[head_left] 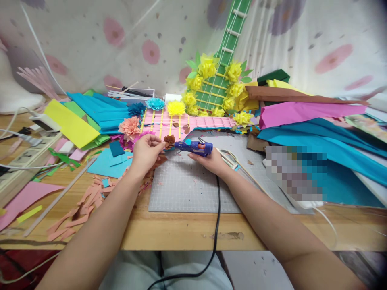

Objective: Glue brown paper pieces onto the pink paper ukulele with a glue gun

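My right hand (210, 158) grips a blue hot glue gun (196, 147), its nozzle pointing left. Between the fingertips of my left hand (149, 152) is a brown paper flower (169, 139), right at the nozzle's tip; whether they touch I cannot tell. Just behind lies a pink paper guitar (157, 123) with yellow strips and strings. Along its edge sit a coral flower (132, 128), a light-blue flower (155, 104) and a yellow flower (175, 108). A black cord (218, 209) runs down from the glue gun toward my lap.
A green paper guitar (216, 86) with yellow flowers leans at the back. Beneath my right hand is a grey cutting mat (187, 189). Coral paper scraps (81, 213) and a power strip (30, 161) lie left; blue and magenta paper (308, 114) is piled right.
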The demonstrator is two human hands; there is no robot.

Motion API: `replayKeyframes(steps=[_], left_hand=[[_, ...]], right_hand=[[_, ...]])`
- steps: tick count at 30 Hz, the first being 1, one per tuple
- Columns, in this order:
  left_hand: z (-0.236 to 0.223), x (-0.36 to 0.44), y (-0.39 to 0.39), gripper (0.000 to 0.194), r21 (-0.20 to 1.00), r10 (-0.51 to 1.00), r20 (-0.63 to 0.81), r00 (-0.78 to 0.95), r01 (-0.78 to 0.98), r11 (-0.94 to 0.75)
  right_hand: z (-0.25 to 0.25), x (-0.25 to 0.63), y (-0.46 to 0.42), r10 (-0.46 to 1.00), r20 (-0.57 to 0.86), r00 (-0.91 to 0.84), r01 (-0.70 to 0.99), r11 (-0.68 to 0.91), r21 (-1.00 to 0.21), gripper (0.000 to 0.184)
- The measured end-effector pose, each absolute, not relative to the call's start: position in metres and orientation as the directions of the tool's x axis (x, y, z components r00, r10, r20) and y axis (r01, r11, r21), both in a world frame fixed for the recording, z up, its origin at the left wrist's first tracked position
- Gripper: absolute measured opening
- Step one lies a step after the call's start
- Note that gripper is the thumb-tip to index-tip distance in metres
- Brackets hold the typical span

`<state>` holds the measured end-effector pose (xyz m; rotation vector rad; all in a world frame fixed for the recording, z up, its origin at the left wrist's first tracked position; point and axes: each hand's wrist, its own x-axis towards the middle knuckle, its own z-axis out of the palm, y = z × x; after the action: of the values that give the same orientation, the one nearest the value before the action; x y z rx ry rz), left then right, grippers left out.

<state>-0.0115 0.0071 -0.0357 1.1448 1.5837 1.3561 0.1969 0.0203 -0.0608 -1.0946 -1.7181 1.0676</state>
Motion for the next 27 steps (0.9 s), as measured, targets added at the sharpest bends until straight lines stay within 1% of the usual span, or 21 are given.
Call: replayKeyframes(steps=[6,9,12,15,17,18,20,22,24,27], left_hand=[[-0.030,-0.008,0.004,0.019,0.987,0.946,-0.009,-0.323,0.147,0.059],[-0.024,-0.008,0.002,0.021,0.990,0.948,-0.042,-0.317,0.116,0.083],[-0.019,-0.013,0.002,0.023,0.994,0.942,-0.056,-0.332,0.074,0.085],[-0.017,-0.019,0.005,0.026,0.997,0.918,-0.052,-0.393,0.039,0.073],[-0.018,-0.021,0.008,0.027,0.998,0.898,-0.048,-0.437,0.018,0.062],[-0.019,-0.022,0.009,0.028,0.999,0.890,-0.042,-0.454,0.009,0.051],[-0.021,-0.021,0.010,0.029,1.000,0.879,-0.025,-0.477,-0.002,0.028],[-0.023,-0.021,0.011,0.029,1.000,0.872,-0.007,-0.489,0.000,0.008],[-0.025,-0.021,0.012,0.028,1.000,0.864,0.014,-0.504,0.014,-0.008],[-0.030,-0.024,0.013,0.030,0.998,0.859,0.046,-0.509,0.055,-0.020]], right_hand=[[-0.060,0.195,0.020,0.947,0.177,-0.269,0.220,0.239,-0.946,0.025],[-0.062,0.194,0.021,0.959,0.175,-0.223,0.178,0.217,-0.960,0.028],[-0.067,0.194,0.025,0.979,0.179,-0.100,0.146,0.192,-0.970,0.033],[-0.070,0.198,0.030,0.988,0.141,0.066,0.149,0.130,-0.980,0.037],[-0.071,0.199,0.033,0.985,0.100,0.141,0.087,0.089,-0.992,0.037],[-0.071,0.199,0.034,0.985,0.078,0.156,0.021,0.075,-0.997,0.038],[-0.069,0.195,0.035,0.991,0.019,0.136,-0.148,0.039,-0.988,0.039],[-0.067,0.186,0.035,0.996,-0.056,0.070,-0.287,-0.033,-0.957,0.039],[-0.063,0.176,0.035,0.993,-0.114,-0.005,-0.368,-0.108,-0.924,0.038],[-0.055,0.159,0.041,0.989,-0.128,-0.076,-0.440,-0.149,-0.886,0.035]])
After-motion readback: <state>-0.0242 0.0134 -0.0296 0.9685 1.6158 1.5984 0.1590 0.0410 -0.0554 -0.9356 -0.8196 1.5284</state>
